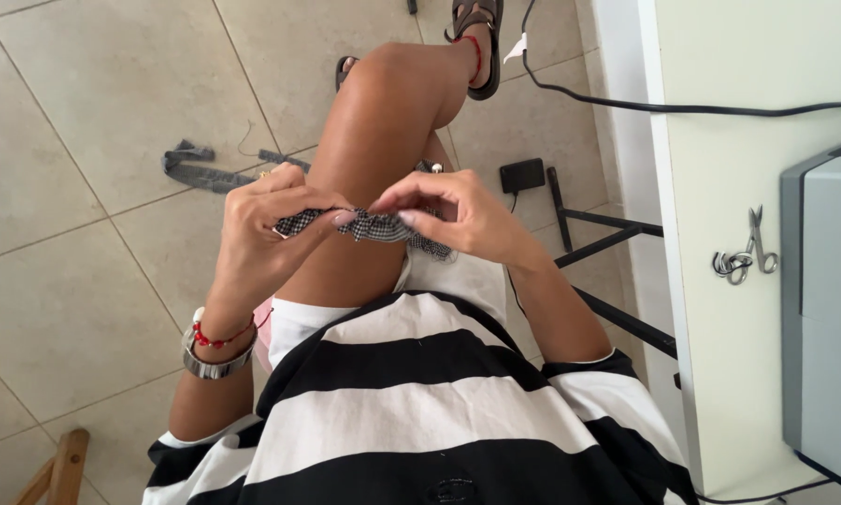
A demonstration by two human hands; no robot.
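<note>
Pinching a gathered strip of black-and-white checked fabric [373, 224] between both hands, I've got it held just above my crossed knee. My left hand [261, 224] grips the flatter end, thumb pressed down on top and the other fingers curled underneath, so that end is clamped tight. My right hand [458, 220] has thumb and forefinger closed on the ruffled middle, the remaining fingers loosely bent behind, and the bunched tail of the cloth hangs off past my palm toward my lap. By my reading I'm in the middle of working the gathers along the strip, easing the ruffles from one hand to the other; whether something runs inside the cloth I can't tell from here. The next move, I'd say, calls for keeping the left pinch firm while the right fingers slide a short way along and re-grip, without letting the folds spring flat. Small metal scissors [746, 254] lie on the pale table [719, 374] to my right, beside a grey machine [827, 309], and a grey fabric scrap [196, 166] sits on the tiled floor [74, 112].
</note>
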